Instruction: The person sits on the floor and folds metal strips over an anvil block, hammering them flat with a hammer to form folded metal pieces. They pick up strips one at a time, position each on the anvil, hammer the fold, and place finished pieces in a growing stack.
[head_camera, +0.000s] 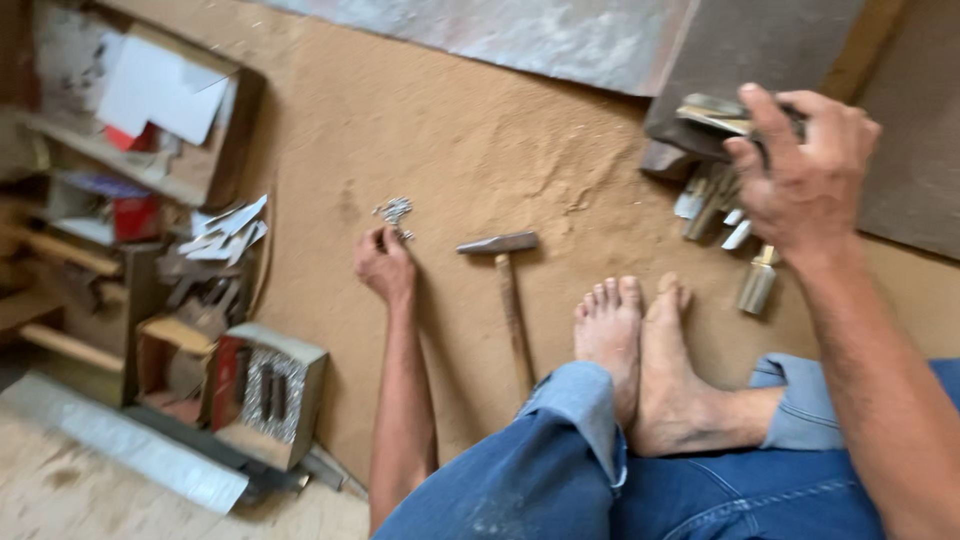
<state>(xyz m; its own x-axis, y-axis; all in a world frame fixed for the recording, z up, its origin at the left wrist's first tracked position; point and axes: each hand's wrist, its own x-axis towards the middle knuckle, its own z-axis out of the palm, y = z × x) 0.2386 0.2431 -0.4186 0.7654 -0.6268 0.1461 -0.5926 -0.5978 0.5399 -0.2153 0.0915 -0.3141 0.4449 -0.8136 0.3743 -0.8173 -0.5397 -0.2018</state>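
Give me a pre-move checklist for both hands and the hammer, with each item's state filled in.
1. Left hand on the small nails: ok, fingertips pinch at the pile on the sawdust floor.
2. Right hand grip on the metal pieces: ok, fingers closed over the stack.
3. Hammer free to pick up: ok, lying flat between left hand and bare feet, untouched.
4. Feet clear of hammer handle: ok, beside it, apart.
5. Loose chisel-like tools under right hand: not ok, scattered.
6. Number of nails held: cannot tell, blurred.
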